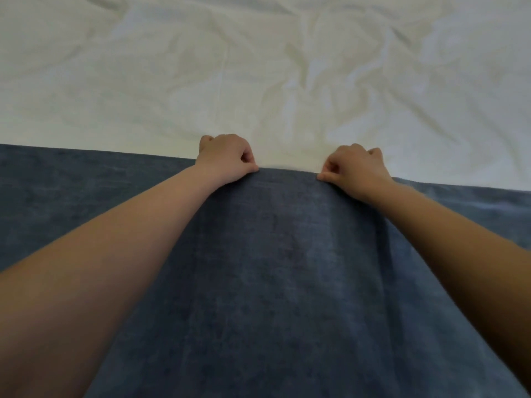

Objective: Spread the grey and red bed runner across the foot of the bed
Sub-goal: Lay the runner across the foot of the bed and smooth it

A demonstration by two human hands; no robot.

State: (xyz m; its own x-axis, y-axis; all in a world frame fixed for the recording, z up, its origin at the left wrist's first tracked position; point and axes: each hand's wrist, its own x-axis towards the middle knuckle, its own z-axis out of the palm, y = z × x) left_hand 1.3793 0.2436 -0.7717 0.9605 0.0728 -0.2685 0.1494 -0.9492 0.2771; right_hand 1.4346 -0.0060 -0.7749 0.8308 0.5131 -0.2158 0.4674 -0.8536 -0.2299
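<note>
— White, creased bed sheet [258,67] fills the far half of the view. Where does the bed runner lie on it?

— The bed runner [287,268] covers the near half. It is a grey-blue cloth stretched from side to side across the bed and runs out of view at both sides. Its far edge lies on the sheet as one long line, bowed slightly away from the person in the middle.

— Who has hold of it?

— The person, with both hands, at the middle of the runner's far edge. The left hand [227,159] grips the edge just left of the runner's centre. Its thumb [253,168] presses on top of the cloth and the other fingers are curled tight, their tips hidden.

— And the other hand?

— The right hand [356,168] grips the same edge just right of centre in the same way, thumb [323,176] on top and fingers curled in. The hands are near each other but apart, with a short stretch of edge between them.

— How does the cloth sit?

— Fairly smooth down the runner's middle, with a faint lengthwise fold beside the right forearm [459,239]. That and the left forearm [115,254], both bare, reach across the runner from its near side. Beyond the runner's far edge the sheet is most wrinkled just past the hands
</note>
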